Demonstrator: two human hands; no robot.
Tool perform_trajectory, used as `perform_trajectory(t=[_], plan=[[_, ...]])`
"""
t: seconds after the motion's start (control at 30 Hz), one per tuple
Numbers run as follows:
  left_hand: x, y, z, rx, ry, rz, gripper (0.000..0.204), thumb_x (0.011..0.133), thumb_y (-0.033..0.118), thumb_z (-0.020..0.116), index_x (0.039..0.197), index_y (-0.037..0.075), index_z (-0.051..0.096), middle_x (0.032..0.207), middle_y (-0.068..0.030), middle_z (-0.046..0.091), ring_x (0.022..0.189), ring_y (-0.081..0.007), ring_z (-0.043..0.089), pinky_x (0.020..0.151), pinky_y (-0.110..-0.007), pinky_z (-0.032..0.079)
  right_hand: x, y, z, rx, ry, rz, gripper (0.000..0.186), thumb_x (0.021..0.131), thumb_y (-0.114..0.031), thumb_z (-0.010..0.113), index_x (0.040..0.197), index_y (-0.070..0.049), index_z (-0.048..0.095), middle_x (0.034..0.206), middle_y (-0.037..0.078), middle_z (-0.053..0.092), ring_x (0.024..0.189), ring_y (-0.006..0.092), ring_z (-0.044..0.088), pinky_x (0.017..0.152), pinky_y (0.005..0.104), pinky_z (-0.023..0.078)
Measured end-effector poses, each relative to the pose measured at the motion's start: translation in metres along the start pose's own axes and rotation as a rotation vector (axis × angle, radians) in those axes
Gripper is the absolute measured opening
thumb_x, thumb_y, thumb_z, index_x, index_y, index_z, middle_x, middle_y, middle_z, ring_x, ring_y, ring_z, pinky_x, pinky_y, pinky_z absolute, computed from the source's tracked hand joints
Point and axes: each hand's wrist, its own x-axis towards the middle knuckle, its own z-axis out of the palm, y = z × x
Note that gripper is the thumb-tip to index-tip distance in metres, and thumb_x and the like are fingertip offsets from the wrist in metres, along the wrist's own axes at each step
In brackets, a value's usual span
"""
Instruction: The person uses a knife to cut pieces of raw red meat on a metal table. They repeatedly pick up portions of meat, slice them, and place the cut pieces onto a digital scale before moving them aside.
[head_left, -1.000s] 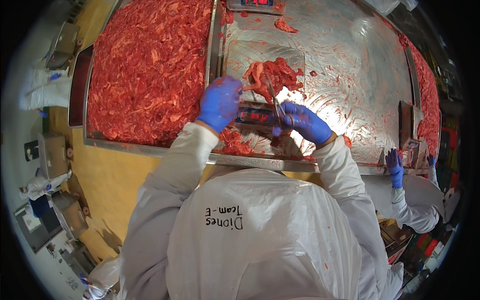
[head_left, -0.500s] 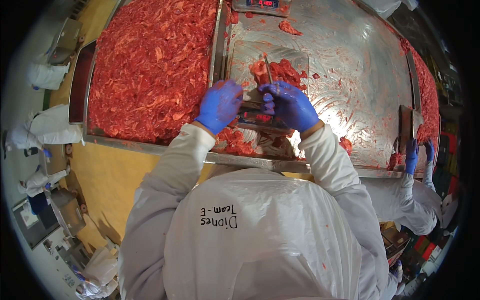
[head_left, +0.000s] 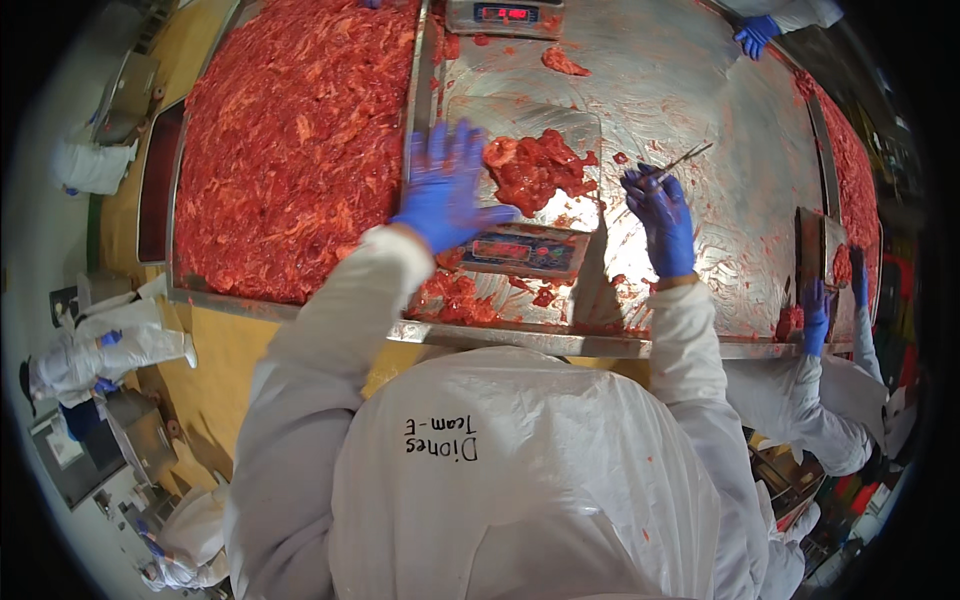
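Scissors (head_left: 680, 162) clamped in right hand (head_left: 662, 215), long axis diagonal, tips up-right; left hand (head_left: 441, 200) spread wide.

Wide red meat heap (head_left: 290, 160) in silver metal bin (head_left: 240, 303) at left, ragged red meat pile (head_left: 540, 172) on square silver metal scale (head_left: 525, 113) right of bin, boxy grey metal scale (head_left: 505, 17) behind.

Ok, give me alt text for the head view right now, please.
A person's blue-gloved left hand is spread open at the left side of a metal scale with raw red meat on it, while the gloved right hand, right of the scale, holds a slim metal tool. The scale sits on a steel table, right of a large meat-filled bin.
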Motion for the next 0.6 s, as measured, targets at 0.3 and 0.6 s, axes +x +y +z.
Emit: perform_trajectory(t=[0.3,0.6], plan=[[0.075,0.167,-0.017,-0.320,-0.261,0.276,0.089,0.092,0.066,0.056,0.156,0.006,0.041,0.167,-0.0200,0.029,0.154,-0.0445,0.023,0.124,-0.060,0.014,0.022,0.040,-0.015,0.808,0.162,0.253,0.047,0.104,-0.052,0.056,0.122,-0.009,0.064,0.113,0.009,0.069,0.103,0.0257,0.065,0.097,0.0442,0.053],[0.031,-0.038,-0.022,-0.302,0.175,-0.154,0.066,0.082,0.014,0.070,0.145,0.013,0.055,0.147,-0.0255,0.051,0.135,-0.0426,0.050,0.115,-0.051,0.041,0.183,-0.003,-0.198,0.029,0.364,-0.246,0.083,0.093,-0.061,0.068,0.139,0.005,0.047,0.140,0.023,0.056,0.133,0.0314,0.055,0.110,0.0446,0.045]])
